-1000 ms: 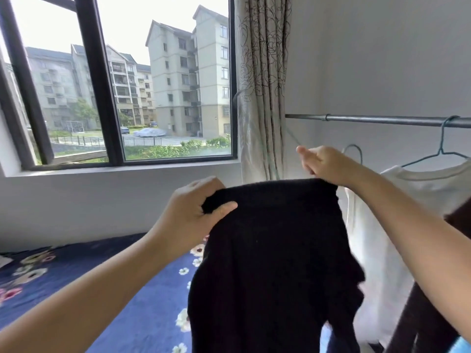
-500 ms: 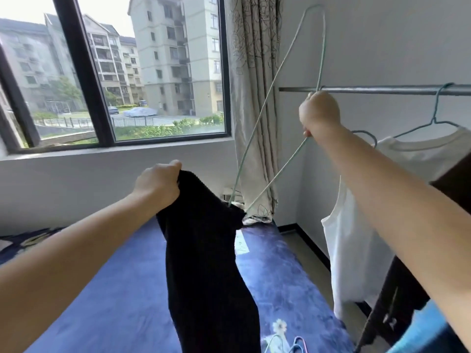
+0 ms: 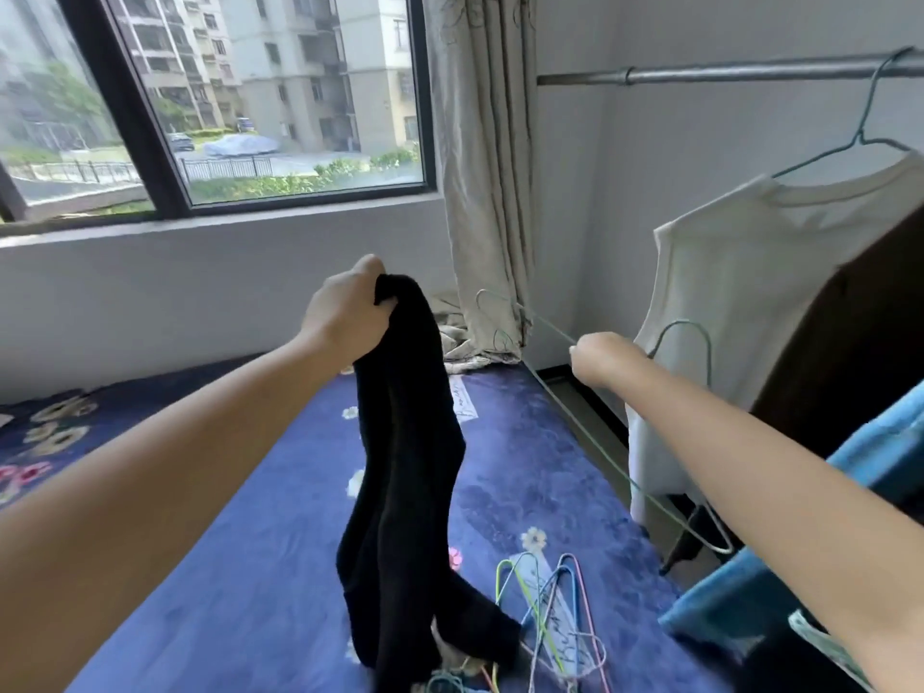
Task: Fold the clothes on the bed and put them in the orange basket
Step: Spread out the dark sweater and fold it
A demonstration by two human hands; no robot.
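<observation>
while the left hand [image 3: 350, 312] grips the top of a black garment [image 3: 405, 472] with fingers curled tight round the bunched fabric, the garment hangs straight down in a narrow column, its lower end reaching the blue floral bed cover [image 3: 240, 567] and crumpling there. right hand [image 3: 597, 357] is out to the right, fingers closed, pinching a thin green wire hanger [image 3: 590, 442]; the wire runs from near the curtain foot, through the hand, down toward the lower right. hanger is clear of the black garment, well apart from it. near the garment's lower end a loose pile of coloured wire hangers [image 3: 550, 607] lies on the bed, green, blue, pink ones tangled, touching the crumpled hem. behind, a patterned curtain [image 3: 480, 167] hangs beside the window [image 3: 225, 92], its bottom bunched on the bed corner. metal rail [image 3: 725, 75] crosses the upper right, with a white sleeveless top [image 3: 740, 302] hanging from it on a wire hanger. a dark brown garment [image 3: 860, 332] overlaps the white top at the right edge, and something blue [image 3: 780, 592] sits low right under the right forearm, cannot tell what it is. orange basket not in view.
</observation>
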